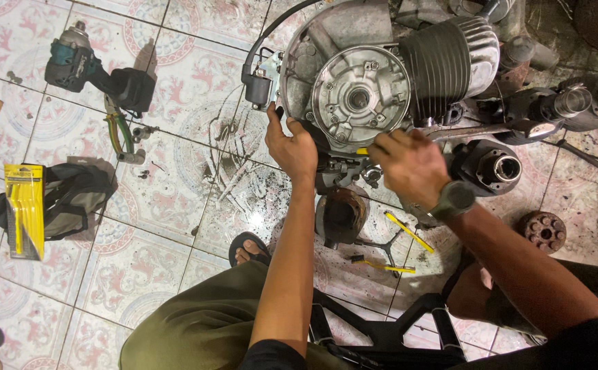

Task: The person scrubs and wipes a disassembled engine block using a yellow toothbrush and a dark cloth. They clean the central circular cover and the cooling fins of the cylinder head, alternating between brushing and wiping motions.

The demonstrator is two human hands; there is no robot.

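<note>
A grey metal engine (381,62) with a round side cover (359,96) and a finned cylinder (449,62) lies on the tiled floor in front of me. My left hand (292,145) presses against the lower left edge of the engine case, fingers curled on it. My right hand (408,164), with a watch on the wrist, is blurred just below the round cover and grips a tool with a yellow handle (362,151) that pokes out at its fingertips.
A cordless impact driver (96,68), pliers (117,133), a black bag (72,199) and a yellow pack (25,209) lie at left. Yellow-handled tools (408,231) and a round part (342,214) sit under my arms. More engine parts (497,168) and a hub (544,231) lie at right.
</note>
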